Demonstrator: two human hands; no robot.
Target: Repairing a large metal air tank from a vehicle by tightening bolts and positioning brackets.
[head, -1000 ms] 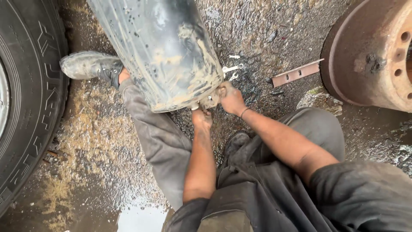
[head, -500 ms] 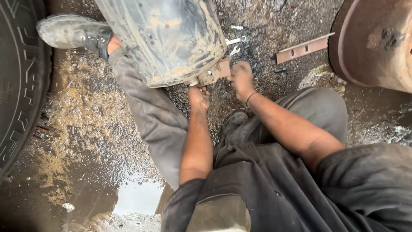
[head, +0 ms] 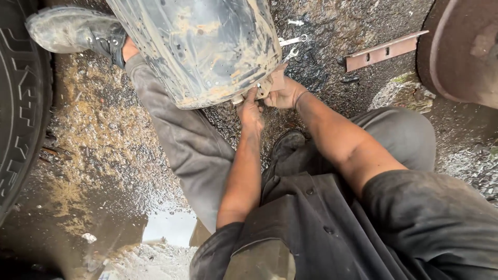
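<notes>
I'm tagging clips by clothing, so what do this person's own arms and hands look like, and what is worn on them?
Both forearms are bare and smeared with grime. The left hand and the right hand wear no gloves. Dark, dusty short sleeves end above the elbows. A thin band circles the right wrist. No watch or rings are visible.

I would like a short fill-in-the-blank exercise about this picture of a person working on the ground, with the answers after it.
1. Both hands, the left hand and the right hand, touch the lower edge of a muddy ____.
2. The rusty metal bar lies on the ____ ground.
3. At the left edge stands a black ____.
4. Spanners lie ____ the right hand.

Answers: mudguard; wet; tyre; above
</notes>
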